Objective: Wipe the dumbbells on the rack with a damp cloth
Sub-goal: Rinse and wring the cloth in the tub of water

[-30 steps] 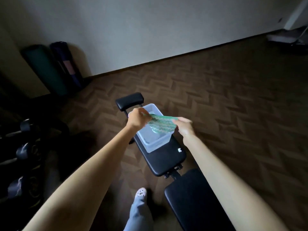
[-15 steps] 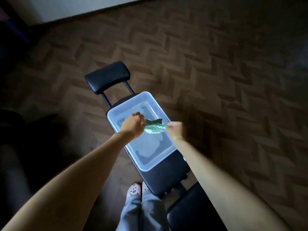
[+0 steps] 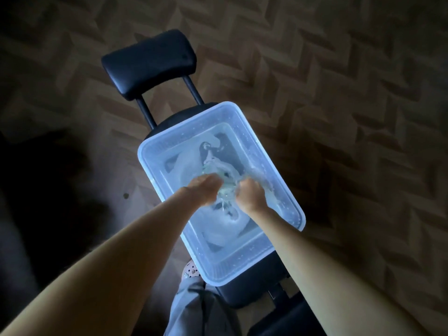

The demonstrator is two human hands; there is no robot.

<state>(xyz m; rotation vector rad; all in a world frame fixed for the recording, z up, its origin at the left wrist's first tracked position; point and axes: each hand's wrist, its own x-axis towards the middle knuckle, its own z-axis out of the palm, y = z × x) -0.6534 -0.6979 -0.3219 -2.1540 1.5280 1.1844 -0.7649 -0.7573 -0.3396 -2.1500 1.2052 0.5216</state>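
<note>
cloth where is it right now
Head view, centre: the cloth is down in the water of the clear tub, gripped between the left hand and right hand; the tub sits on the black bench.

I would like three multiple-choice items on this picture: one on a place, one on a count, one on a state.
1. Where does the tub stand? A floor B bench C rack
2. How many hands are in the tub? A none B one C two
3. The cloth is: A dry B in water C hung up

Key: 1 B, the tub rests on the black bench. 2 C, the left hand and the right hand both reach in. 3 B, the cloth is in the water between them.
</note>
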